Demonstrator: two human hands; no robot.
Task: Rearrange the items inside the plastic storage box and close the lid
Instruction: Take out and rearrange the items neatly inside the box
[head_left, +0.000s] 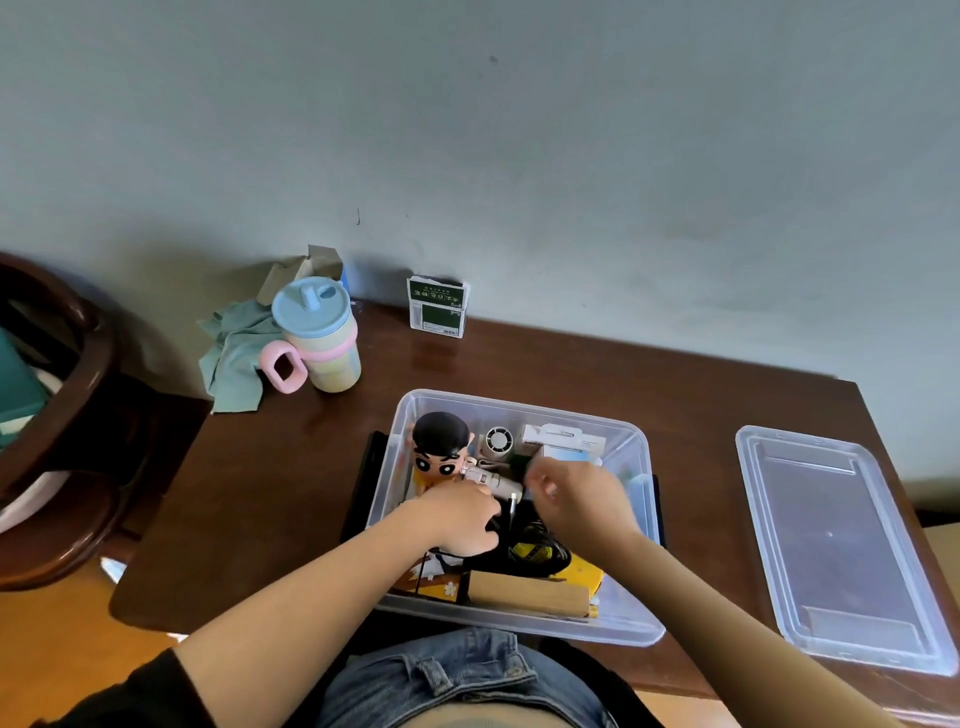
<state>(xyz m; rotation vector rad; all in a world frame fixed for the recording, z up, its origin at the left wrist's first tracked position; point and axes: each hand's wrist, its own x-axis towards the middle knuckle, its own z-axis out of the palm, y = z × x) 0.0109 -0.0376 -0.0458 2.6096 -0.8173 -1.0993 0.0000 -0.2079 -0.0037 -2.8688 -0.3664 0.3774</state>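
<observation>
Head view. Clear plastic storage box (644, 519) at centre of the brown table (291, 467), a little toward 5 o'clock, near edge hanging close over the lap. Lid (836, 545) lying flat at 3 o'clock of the box, well apart from it, so closing not yet begun.

Inside the box: cartoon figure (440, 452) upright in the 10 o'clock corner, small round fan (498, 441) just beside it at 12 o'clock, white carton (563, 441) toward 1 o'clock, black cable bundle (535, 545) in the middle, wooden block (527, 597) and yellow pack (587, 571) along the 6 o'clock wall.

Left hand (460, 522) low in the box at 9 o'clock of the cable, fingers curled down around something dark, probably the cable; hard to say exactly what. Right hand (582, 499) at 2 o'clock of the cable, blurred, fingers bent as if pinching something small; cannot tell what, or whether anything is held at all.

Possible troubles, as judgement only:
- Figure standing tall near the rim; if left upright, likely to block the lid from seating.
- Cable loose and springy; may snag the silver-white gadget (491, 480) beside the left hand and drag it along.
- Both hands crowded together; easy to knock the fan or carton over.
- Box near the table edge; a strong pull toward 6 o'clock could slide it off.

Outside the box, pastel cup (319, 338) and green packet (438, 307) at 11 and 12 o'clock, out of the way.
</observation>
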